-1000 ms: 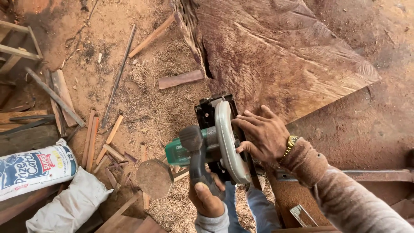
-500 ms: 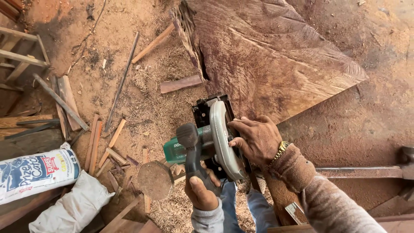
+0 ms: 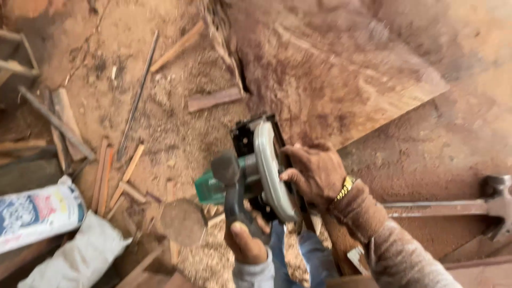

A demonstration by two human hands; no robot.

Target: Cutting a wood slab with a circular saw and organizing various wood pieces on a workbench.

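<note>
At lower centre, the left hand [image 3: 246, 241] wraps tight round the circular saw [image 3: 256, 170] handle, while the right hand [image 3: 314, 173] clasps its guard.

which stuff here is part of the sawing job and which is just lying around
In use: circular saw, left hand on its handle, right hand on its guard, big wood slab.

Lying about: wood offcuts, printed sack, white sack, hammer, sawdust.
</note>
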